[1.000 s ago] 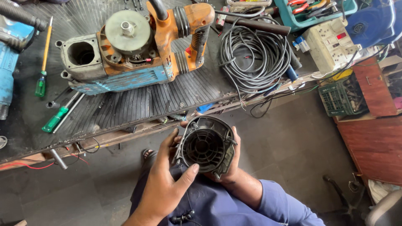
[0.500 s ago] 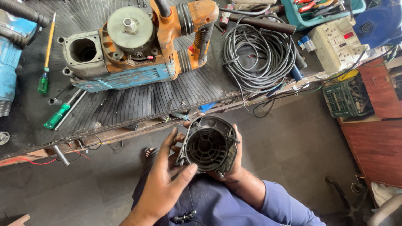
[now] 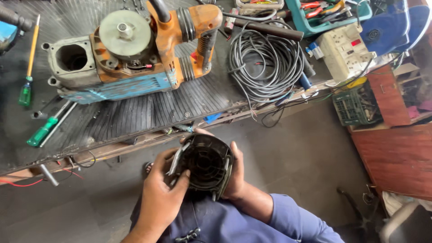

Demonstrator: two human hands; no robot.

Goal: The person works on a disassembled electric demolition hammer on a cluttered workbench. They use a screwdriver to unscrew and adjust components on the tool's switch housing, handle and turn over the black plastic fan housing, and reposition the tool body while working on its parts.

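A round dark motor housing (image 3: pixel 206 164) with a hollow ribbed inside is held in front of my lap, below the bench edge. My left hand (image 3: pixel 159 193) grips its left side, thumb lying over the rim. Its right side rests in my right hand (image 3: pixel 234 173), whose fingers wrap behind it. On the bench above lies a large orange and blue power tool (image 3: pixel 135 54), opened up, with a round grey disc on top and an empty square cavity at its left end.
The workbench (image 3: pixel 135 117) has a ribbed black mat. On it lie two green-handled screwdrivers (image 3: pixel 42 132), a coiled grey cable (image 3: pixel 265 63), a white socket box (image 3: pixel 344 49) and a teal tool tray (image 3: pixel 328 13). A green crate (image 3: pixel 357 105) and red wooden cabinet (image 3: pixel 396 153) stand at right.
The view has shifted slightly. My hands have turned the housing a little, so it tilts more to the left, and my left thumb has slid over its rim.
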